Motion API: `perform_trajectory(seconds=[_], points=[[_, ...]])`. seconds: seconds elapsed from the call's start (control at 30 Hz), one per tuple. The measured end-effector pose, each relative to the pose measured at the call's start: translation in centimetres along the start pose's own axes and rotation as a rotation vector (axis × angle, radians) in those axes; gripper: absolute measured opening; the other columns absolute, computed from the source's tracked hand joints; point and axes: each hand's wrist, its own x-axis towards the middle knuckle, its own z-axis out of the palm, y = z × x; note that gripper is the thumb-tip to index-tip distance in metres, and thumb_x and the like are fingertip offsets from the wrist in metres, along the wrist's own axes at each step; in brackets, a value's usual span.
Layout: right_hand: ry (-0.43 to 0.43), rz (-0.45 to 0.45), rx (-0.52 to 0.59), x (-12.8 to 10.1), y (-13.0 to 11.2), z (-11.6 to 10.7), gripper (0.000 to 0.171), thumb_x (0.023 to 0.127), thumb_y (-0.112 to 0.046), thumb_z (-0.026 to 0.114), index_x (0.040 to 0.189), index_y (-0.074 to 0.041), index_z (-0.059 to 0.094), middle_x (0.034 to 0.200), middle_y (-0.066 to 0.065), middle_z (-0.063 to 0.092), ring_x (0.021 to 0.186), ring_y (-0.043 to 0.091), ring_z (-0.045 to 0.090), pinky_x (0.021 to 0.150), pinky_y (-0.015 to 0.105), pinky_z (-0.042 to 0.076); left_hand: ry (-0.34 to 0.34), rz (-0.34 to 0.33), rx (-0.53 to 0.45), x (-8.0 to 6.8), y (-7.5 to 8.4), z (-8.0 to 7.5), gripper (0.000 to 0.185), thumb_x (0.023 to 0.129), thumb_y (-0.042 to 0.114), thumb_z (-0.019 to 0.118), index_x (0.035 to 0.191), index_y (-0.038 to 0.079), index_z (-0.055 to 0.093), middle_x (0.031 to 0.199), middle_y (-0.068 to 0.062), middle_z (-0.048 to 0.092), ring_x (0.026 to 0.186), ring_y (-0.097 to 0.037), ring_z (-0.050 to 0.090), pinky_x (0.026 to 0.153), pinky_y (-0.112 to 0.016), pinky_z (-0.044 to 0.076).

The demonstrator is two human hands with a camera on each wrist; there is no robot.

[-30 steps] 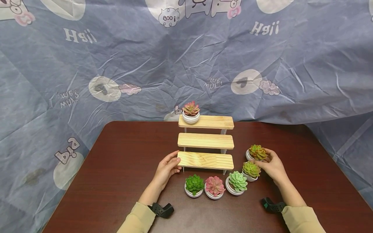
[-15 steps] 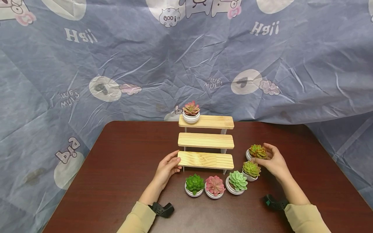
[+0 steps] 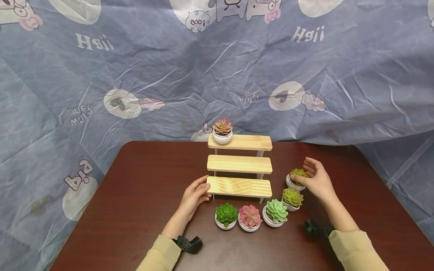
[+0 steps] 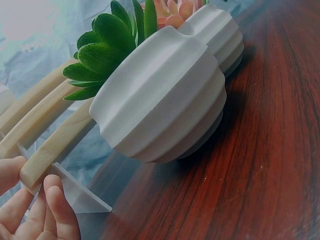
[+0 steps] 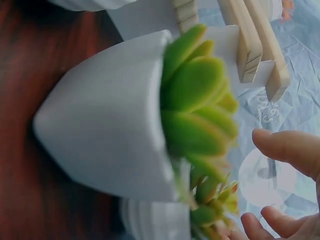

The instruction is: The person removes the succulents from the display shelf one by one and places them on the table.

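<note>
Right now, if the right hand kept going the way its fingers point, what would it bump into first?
Probably the wooden step shelf: the right hand, over the red-green succulent pot, points left toward it, though depth is unclear.

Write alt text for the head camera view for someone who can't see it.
A person's right hand reaches over a red-green succulent pot on a brown table, while the left hand touches the lowest step of a three-tier wooden stand. Four more pots sit beside it.

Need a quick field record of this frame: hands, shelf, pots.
left hand: open, fingers touch the bottom step's left end
right hand: fingers curl over the red-green succulent pot; firm hold unclear
stepped wooden shelf: three tiers, one pink succulent pot on top left
table: four more pots near the shelf front and right
</note>
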Motion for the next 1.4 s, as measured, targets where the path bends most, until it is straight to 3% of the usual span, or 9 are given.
perform_trajectory(seconds=[0.47,1.4], points=[[-0.004,-0.06,-0.007,1.3,-3.4,1.0,0.088,0.079,-0.017,0.076,0.144,0.007,0.021,0.143,0.027,0.029,0.129,0.043,0.034,0.104,0.05,0.029,-0.011,0.006,0.009,-0.1,-0.1,-0.1,0.054,0.092,0.018,0.062,0.14,0.004,0.042,0.097,-0.003,0.061,0.073,-0.013,0.06,0.064,-0.022,0.051],[0.02,-0.212,0.093,3.3,-8.4,4.5,0.079,0.079,-0.01,0.077,0.14,0.006,0.03,0.136,0.024,0.04,0.127,0.034,0.04,0.105,0.039,0.034,-0.006,0.007,0.01,0.0,0.0,0.0,0.05,0.092,0.018,0.062,0.138,0.008,0.046,0.097,-0.004,0.062,0.073,-0.014,0.06,0.064,-0.024,0.051]])
